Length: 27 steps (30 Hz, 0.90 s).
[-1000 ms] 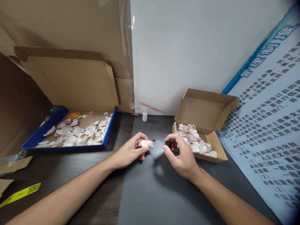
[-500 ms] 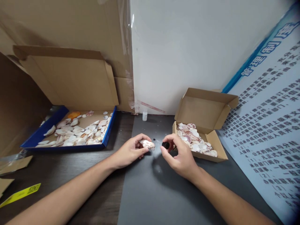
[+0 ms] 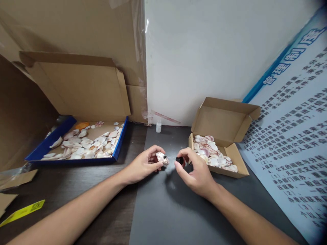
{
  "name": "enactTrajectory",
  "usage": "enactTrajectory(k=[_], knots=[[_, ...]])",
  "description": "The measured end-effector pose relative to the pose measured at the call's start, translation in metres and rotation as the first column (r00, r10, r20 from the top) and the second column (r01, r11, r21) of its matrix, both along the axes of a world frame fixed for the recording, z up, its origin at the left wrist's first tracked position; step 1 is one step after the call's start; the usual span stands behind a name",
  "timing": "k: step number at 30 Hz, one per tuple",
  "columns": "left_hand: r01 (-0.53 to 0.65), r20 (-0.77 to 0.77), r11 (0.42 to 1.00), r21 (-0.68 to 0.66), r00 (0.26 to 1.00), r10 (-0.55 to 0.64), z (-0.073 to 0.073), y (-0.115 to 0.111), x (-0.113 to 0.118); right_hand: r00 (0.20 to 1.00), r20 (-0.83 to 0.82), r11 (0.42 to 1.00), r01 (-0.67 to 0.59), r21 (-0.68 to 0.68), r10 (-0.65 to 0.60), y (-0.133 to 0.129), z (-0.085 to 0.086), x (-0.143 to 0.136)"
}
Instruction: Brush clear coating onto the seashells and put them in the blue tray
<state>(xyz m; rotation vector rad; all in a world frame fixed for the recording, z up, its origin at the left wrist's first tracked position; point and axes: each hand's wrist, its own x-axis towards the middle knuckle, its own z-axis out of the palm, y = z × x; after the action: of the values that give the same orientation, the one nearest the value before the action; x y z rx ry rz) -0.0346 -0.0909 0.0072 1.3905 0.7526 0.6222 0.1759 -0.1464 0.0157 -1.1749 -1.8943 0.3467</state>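
My left hand (image 3: 146, 162) pinches a small seashell (image 3: 160, 158), whitish with brownish speckles, between thumb and fingers above the grey mat. A small black spot shows at the shell's upper edge; I cannot tell whether it is on the shell or behind it. To the right, my right hand (image 3: 195, 170) grips a short black round piece (image 3: 180, 160), possibly a loupe, between thumb and index finger. A small gap lies between it and the shell. Just beyond my right hand stands an open cardboard box (image 3: 242, 166) with many shells (image 3: 213, 153) in it.
A blue-sided open box (image 3: 76, 162) of shells sits at the left. A small white bottle (image 3: 158, 127) stands by the white board (image 3: 194, 61). A yellow strip (image 3: 24, 212) and cardboard scraps lie at the left; a printed sheet (image 3: 288, 136) slopes up at the right.
The seashell has been turned in my left hand, so it looks shorter and a different side faces me. My right hand stays nearly in place with the black piece. The view has shifted slightly.
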Motion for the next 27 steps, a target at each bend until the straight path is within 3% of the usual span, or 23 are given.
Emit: enactTrajectory(k=[13, 27], knots=[[0.034, 0.028, 0.999, -0.017, 0.999, -0.033, 0.0014, 0.0013, -0.0007, 0.999, -0.013, 0.999, -0.032, 0.013, 0.032, 0.0003, -0.0006, 0.0013], [0.006, -0.002, 0.999, 0.038, 1.0, -0.006, -0.0049, 0.0024, -0.0016, 0.998, -0.034, 0.998, 0.06, -0.004, -0.06, -0.0002, -0.0013, 0.0007]])
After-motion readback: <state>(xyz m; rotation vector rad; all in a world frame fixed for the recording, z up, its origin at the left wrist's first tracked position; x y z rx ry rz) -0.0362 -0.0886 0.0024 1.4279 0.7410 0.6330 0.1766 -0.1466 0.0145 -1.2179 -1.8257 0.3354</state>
